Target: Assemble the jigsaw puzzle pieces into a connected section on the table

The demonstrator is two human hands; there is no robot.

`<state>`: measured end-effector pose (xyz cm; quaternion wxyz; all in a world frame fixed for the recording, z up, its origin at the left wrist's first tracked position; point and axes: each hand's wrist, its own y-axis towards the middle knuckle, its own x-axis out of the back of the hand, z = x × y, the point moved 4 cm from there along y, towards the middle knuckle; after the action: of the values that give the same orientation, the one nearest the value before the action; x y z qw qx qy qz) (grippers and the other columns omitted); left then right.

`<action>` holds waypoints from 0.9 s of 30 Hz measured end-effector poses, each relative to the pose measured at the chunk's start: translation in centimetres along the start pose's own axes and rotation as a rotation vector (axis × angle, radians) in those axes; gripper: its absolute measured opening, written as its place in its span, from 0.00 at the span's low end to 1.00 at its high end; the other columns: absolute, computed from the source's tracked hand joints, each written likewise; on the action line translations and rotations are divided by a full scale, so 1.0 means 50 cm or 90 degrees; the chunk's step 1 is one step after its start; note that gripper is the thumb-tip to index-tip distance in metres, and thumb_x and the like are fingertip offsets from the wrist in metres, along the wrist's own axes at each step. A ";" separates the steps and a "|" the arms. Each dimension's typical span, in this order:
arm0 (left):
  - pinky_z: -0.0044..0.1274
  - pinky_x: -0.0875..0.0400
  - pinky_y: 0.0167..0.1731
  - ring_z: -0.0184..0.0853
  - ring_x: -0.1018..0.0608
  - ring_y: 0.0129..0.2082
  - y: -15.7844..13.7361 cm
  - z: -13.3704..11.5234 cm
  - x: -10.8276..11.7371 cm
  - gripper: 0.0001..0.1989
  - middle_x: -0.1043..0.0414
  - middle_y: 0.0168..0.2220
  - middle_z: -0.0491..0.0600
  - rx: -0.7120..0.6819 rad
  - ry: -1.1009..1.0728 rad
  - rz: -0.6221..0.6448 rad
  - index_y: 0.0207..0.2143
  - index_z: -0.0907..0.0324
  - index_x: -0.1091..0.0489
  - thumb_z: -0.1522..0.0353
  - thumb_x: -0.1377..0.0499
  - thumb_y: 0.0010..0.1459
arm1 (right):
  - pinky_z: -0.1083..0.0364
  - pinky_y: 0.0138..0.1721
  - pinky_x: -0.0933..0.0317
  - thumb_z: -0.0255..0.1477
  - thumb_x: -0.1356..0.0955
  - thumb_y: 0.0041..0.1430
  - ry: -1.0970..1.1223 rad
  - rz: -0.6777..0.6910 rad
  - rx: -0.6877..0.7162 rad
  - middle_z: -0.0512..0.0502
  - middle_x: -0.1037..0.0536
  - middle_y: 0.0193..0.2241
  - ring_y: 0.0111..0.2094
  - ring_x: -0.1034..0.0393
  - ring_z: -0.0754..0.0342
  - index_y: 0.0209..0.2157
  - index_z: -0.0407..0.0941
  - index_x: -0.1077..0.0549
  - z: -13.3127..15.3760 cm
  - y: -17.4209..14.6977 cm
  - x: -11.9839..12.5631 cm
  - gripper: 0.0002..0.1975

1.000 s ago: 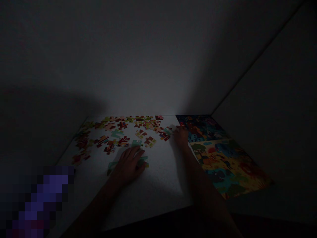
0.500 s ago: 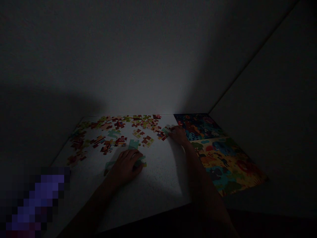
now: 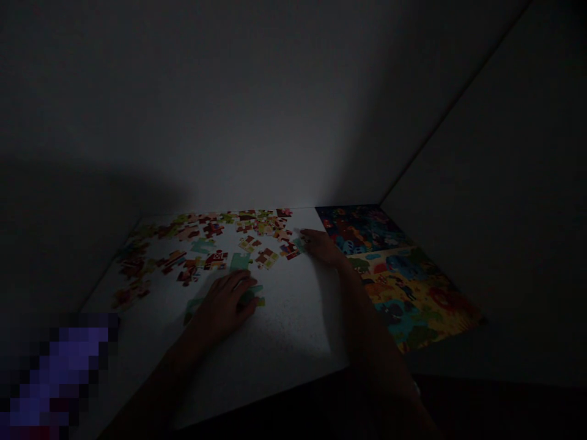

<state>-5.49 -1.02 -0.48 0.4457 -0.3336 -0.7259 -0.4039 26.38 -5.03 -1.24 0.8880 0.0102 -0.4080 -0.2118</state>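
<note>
My left hand [image 3: 220, 305] rests palm down on the white table, with its thumb apart from the curved fingers. Between thumb and fingers lies a teal puzzle piece [image 3: 258, 293], partly covered by the hand. Another teal piece [image 3: 240, 261] lies just beyond the fingertips. My right hand [image 3: 322, 247] is farther back, its fingers closed on a teal puzzle piece [image 3: 299, 244], mostly hidden in the dim light. Just left of that piece lies a red puzzle piece [image 3: 289, 249]. Pieces with a window pattern [image 3: 266, 258] lie between the two hands.
Many loose puzzle pieces [image 3: 213, 230] spread along the back and left of the table [image 3: 288, 330]. On the right are a dark picture [image 3: 367, 229] and a yellow animal picture [image 3: 413, 293]. Walls rise behind and at right. A pixelated purple patch [image 3: 59, 373] covers the lower left.
The view has shifted slightly, moving everything a little left. My right fingers now cover more of the teal piece beside the red one. My left hand has stayed in about the same place.
</note>
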 end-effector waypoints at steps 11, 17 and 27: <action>0.38 0.37 0.58 0.42 0.32 0.58 -0.003 -0.009 0.031 0.17 0.32 0.57 0.53 0.035 -0.057 0.029 0.54 0.55 0.33 0.65 0.47 0.64 | 0.57 0.35 0.36 0.29 0.30 0.55 -0.094 0.087 -0.121 0.44 0.20 0.38 0.35 0.26 0.52 0.51 0.45 0.26 0.005 -0.023 0.021 0.20; 0.36 0.35 0.55 0.41 0.29 0.53 -0.009 -0.003 0.045 0.16 0.30 0.51 0.52 0.038 -0.061 0.025 0.51 0.57 0.31 0.69 0.47 0.61 | 0.59 0.28 0.41 0.34 0.27 0.53 -0.171 0.103 -0.231 0.42 0.20 0.34 0.32 0.27 0.53 0.39 0.41 0.25 0.036 -0.046 0.044 0.13; 0.36 0.36 0.53 0.44 0.30 0.50 0.004 -0.030 0.020 0.20 0.31 0.50 0.54 0.019 0.021 0.071 0.51 0.58 0.31 0.59 0.40 0.59 | 0.59 0.28 0.43 0.41 0.30 0.58 -0.247 0.467 -0.140 0.42 0.19 0.34 0.33 0.26 0.53 0.33 0.41 0.22 0.202 -0.096 -0.026 0.15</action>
<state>-5.13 -2.13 0.93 0.4843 -0.3600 -0.7046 -0.3733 16.53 -7.32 3.64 0.8072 -0.2702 -0.5190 0.0775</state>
